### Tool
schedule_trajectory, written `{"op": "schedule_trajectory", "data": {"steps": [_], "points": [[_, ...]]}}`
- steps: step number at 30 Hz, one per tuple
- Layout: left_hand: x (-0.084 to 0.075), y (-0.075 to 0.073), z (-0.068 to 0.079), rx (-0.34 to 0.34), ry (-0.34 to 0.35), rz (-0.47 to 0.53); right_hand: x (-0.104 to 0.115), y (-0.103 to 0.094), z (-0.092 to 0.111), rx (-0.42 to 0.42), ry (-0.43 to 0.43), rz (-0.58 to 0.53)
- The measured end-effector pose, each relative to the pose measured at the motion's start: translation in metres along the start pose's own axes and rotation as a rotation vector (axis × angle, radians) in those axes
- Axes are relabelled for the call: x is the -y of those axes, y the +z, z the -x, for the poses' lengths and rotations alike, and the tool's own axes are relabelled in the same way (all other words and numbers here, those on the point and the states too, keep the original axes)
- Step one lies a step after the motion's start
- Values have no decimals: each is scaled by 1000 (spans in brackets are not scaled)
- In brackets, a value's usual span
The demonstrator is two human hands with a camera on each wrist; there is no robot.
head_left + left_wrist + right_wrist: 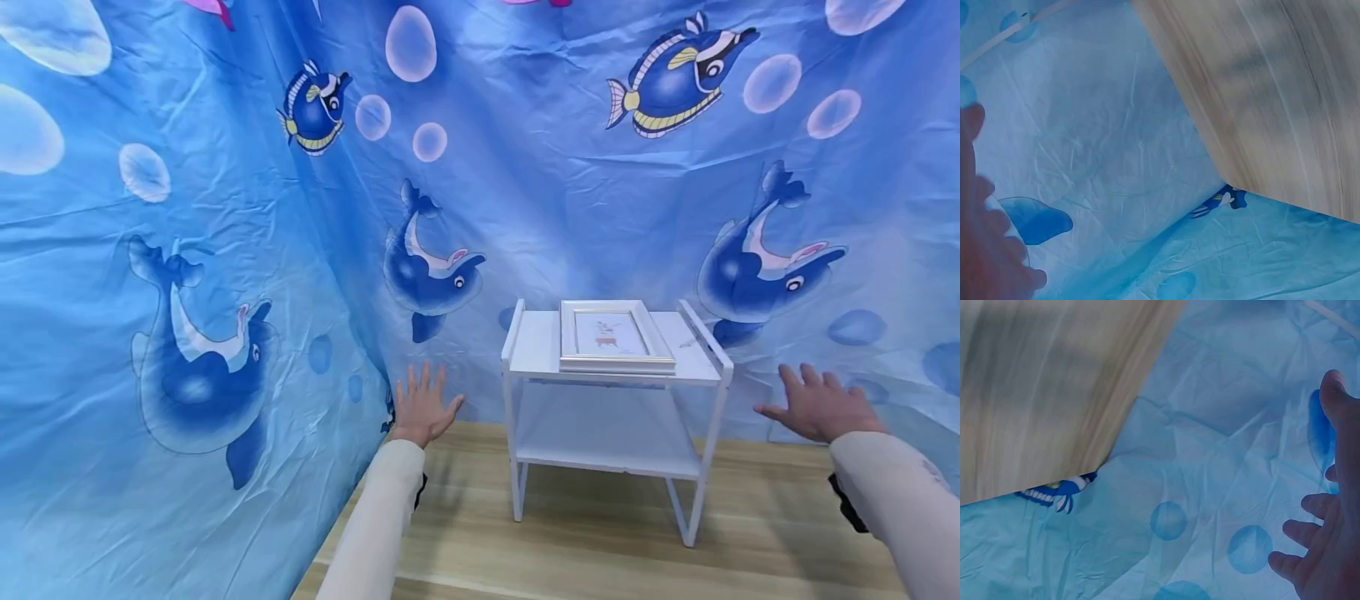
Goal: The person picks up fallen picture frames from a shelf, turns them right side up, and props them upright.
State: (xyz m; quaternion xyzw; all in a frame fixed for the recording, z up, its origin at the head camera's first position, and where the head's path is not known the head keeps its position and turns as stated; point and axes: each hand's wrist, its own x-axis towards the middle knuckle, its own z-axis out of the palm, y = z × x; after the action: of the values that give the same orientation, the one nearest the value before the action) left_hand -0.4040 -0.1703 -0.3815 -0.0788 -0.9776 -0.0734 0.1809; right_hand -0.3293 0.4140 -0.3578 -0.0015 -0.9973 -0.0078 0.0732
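Observation:
In the head view a silver-white picture frame (617,364) lies flat on the top shelf of a small white two-tier stand (690,342). A pale sheet with a small reddish drawing shows inside the frame. My left hand (423,407) hovers to the left of the stand, fingers spread and holding nothing. On the other side, apart from the stand, my right hand (819,405) is stretched out with its fingers spread, also bare of any object. Each wrist view catches its hand only at the edge: left hand (991,250), right hand (1329,544).
Blue curtains (525,208) printed with dolphins, fish and bubbles hang behind the stand and along the left side. The floor (600,533) is light wood-grain. Below the top, the stand has a lower white shelf (607,429).

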Motion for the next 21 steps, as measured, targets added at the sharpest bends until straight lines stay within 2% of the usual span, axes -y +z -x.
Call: {"op": "schedule_trajectory", "data": {"steps": [5,7,9,15,21], "points": [[-4,-12,-4,-222,21,62,4,-12,-10,-4,-9,-101],[-8,-18,-7,-272,16,103,6,-18,-13,-8,-16,-138],[-14,-26,-11,-293,-1,150,8,-25,-16,-7,-4,-188],[-36,-52,-23,-262,-87,313,18,-45,-19,-51,31,-327],[-57,-81,-32,-288,-81,412,28,-68,-19,-110,14,-381]]}}
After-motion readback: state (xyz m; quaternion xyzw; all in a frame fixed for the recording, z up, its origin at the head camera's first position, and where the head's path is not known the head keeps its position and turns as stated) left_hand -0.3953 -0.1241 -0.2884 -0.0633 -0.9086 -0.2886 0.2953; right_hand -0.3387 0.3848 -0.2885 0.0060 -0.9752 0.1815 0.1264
